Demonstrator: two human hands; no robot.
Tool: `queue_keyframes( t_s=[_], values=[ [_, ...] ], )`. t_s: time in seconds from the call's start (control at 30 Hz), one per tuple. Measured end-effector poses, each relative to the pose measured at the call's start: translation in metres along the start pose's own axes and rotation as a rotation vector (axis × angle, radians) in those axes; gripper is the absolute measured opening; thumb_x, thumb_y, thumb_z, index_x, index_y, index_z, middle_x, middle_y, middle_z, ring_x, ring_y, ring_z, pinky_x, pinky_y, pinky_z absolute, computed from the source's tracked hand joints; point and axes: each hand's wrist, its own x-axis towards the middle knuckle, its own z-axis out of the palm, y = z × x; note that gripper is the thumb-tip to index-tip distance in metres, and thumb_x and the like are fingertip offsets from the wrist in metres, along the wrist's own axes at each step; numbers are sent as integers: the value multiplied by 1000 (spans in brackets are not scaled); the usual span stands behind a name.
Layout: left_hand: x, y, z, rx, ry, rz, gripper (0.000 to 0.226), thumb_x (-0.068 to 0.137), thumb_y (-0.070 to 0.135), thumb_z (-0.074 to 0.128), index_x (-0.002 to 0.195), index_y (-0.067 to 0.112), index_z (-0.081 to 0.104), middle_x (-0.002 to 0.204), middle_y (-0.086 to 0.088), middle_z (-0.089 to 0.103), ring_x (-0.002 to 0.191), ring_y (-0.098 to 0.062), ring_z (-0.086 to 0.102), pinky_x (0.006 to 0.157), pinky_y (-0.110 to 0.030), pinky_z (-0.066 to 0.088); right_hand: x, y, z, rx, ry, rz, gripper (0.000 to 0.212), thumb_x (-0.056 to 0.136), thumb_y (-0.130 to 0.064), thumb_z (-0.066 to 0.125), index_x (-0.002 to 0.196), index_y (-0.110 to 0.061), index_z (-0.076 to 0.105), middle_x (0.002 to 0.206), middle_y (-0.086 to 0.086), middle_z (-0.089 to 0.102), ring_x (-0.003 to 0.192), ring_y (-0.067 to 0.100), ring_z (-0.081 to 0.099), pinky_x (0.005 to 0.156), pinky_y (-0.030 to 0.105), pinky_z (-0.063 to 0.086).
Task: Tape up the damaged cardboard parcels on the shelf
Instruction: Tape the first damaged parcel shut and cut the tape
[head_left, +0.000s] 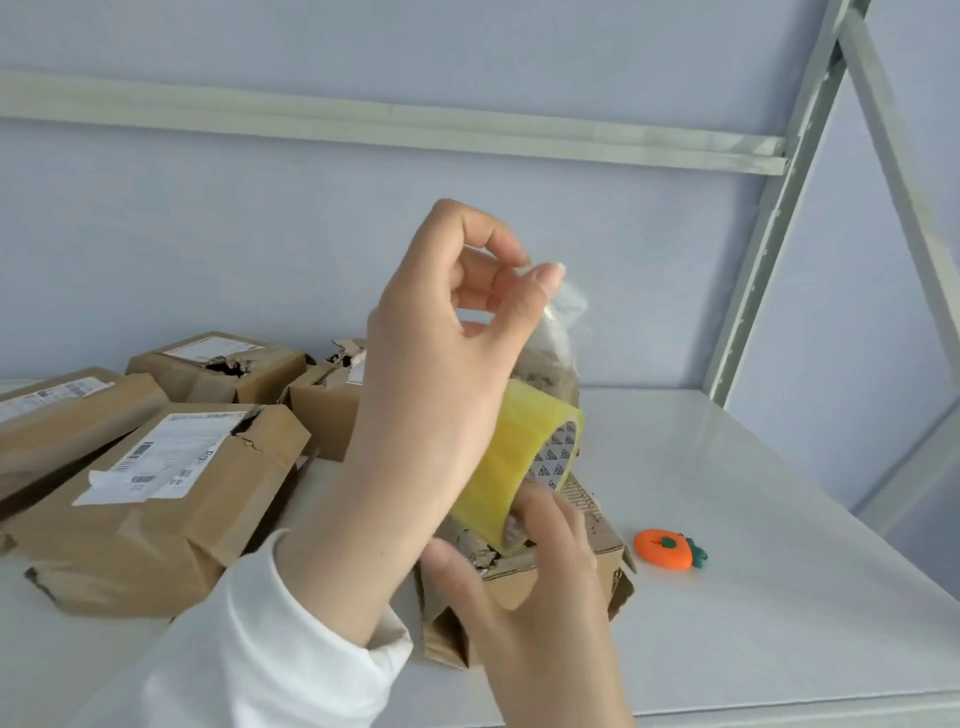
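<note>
My left hand (447, 332) pinches the tape end (566, 309); my right hand (535, 582) grips the roll (498, 457). The parcel (602, 543) beneath looks untaped, as do the others.

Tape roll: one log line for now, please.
left hand pinches tape end | right hand holds tape roll | roll over torn parcel | carrot-shaped item on shelf

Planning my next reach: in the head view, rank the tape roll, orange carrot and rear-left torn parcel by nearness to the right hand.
1. Tape roll, held in the right hand.
2. Orange carrot, to its right.
3. Torn parcel, back left.
</note>
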Motion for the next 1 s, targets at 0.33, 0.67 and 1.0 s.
queue_keyframes(
  t_s=[0.33,0.67,1.0],
  values=[
    [29,-38,-45,-197,-184,-199,7,85,26,68,78,29,66,65,22,66,71,10,60,70,-4,41,4,-20,-18,68,-79,-48,31,71,-64,58,86,-37,61,66,-15,61,62,0,53,58,8,38],
    [20,-55,-30,-94,-179,-225,18,86,35,66,70,35,57,100,16,60,100,4,54,85,-16,41,4,-32,-42,45,-176,58,52,65,-80,51,82,-31,60,71,-3,73,68,5,67,64,11,46],
    [15,-44,-25,-445,-191,-418,15,86,8,65,72,10,59,71,1,65,60,-8,66,64,-19,55,-3,-25,-54,76,-55,371,38,75,-45,53,59,-12,60,45,-3,55,40,3,46,44,9,33]
  ],
)
